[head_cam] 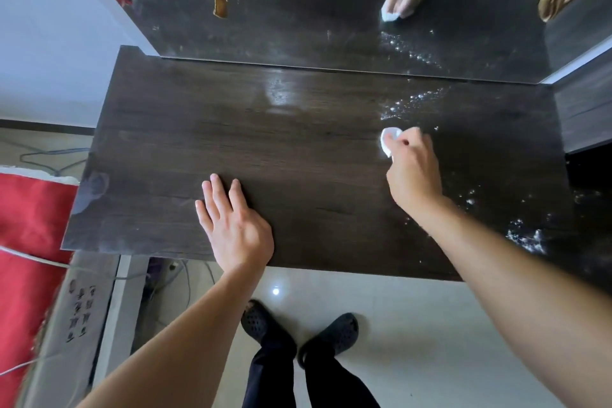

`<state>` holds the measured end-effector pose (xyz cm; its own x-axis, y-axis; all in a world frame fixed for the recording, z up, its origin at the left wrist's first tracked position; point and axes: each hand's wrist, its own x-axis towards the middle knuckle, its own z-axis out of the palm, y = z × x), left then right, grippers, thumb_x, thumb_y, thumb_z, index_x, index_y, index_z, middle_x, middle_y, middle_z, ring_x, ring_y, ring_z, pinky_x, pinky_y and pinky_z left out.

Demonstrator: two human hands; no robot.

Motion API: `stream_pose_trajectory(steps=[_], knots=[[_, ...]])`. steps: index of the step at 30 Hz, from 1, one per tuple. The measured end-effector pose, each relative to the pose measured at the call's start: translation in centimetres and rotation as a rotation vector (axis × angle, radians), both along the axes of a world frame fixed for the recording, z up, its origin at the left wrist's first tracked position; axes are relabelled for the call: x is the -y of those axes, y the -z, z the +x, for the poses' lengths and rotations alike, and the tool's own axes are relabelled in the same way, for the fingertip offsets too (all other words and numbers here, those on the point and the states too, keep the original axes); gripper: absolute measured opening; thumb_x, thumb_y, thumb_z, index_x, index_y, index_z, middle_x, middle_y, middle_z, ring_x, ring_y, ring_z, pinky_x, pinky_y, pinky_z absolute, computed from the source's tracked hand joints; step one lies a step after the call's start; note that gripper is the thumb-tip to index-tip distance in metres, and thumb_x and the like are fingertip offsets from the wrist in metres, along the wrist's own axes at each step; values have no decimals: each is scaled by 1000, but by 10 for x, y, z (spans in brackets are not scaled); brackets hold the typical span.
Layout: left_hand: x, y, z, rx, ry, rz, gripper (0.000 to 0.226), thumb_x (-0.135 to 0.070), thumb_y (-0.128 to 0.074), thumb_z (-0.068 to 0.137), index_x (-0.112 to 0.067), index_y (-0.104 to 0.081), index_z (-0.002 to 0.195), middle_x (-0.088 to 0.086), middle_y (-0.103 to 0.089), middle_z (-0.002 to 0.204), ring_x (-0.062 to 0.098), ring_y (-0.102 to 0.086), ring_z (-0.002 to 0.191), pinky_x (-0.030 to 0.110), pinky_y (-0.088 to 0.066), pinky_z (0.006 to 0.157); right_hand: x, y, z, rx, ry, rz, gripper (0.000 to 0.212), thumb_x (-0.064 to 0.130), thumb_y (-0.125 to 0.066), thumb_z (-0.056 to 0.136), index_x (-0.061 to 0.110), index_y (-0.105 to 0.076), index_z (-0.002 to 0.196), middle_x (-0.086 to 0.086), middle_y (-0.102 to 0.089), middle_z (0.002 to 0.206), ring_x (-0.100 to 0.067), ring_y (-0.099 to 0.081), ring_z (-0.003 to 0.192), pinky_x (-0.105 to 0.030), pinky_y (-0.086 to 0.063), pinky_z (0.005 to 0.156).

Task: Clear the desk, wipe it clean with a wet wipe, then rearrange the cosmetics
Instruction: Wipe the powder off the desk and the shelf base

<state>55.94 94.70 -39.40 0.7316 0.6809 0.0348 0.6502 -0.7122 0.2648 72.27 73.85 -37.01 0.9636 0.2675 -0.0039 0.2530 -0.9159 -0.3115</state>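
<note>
White wet wipe (388,139) gripped in right hand (414,172) scrubs the desk (298,149); left hand (236,225) lies flat, fingers spread. Wiping underway; specks at right remain.

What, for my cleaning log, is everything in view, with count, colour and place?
desk: one, dark brown, centre.
wet wipe: one, white, right part of desk.
white specks: many, desk's right side.
mirror: one, behind desk.
red cloth: one, left.
cardboard box: one, brown, lower left.
clogs: two, black, on pale floor.
left hand: one, flat on desk, near front edge.
right hand: one, pinching the wet wipe.
</note>
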Motion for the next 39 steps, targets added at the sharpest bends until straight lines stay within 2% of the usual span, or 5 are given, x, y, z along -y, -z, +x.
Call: stream_pose_trajectory(steps=[14,21,26,30,39], knots=[[-2,1,0,-15,-2,-17,50,-8,-36,84,-5,-42,133,20,-26,152,34,-16,144,48,-7,118,6,-4,31,37,70,-113,34,-12,-50,71,2,-58,101,-22,-49,102,-39,-45,94,-44,-42,77],[20,-8,39,-78,-188,-140,45,-16,-34,94,-3,-40,136,26,-21,152,39,-12,143,55,-8,116,-18,-11,-32,-88,-453,92,35,-13,-54,71,13,-61,93,-4,-46,88,-25,-45,82,-33,-42,60],[22,3,53,-105,-140,-69,49,-26,-34,96,-7,-33,142,24,-16,154,37,-7,144,56,-5,115,53,-29,101,123,196,-4,21,17,-39,73,3,-52,64,-24,-39,71,-34,-37,64,-30,-31,50],[23,5,57,-121,-135,-49,49,-26,-34,96,-8,-32,142,23,-16,154,37,-7,144,57,-6,115,71,-9,136,36,604,58,26,4,-52,86,3,-65,109,-22,-48,120,-39,-48,108,-40,-40,89],[22,2,68,-130,-116,-22,54,-29,-26,92,-9,-34,141,22,-18,154,38,-9,143,57,-8,115,62,7,93,106,-150,62,41,-16,-56,74,7,-68,106,-14,-56,97,-34,-50,90,-38,-44,71]])
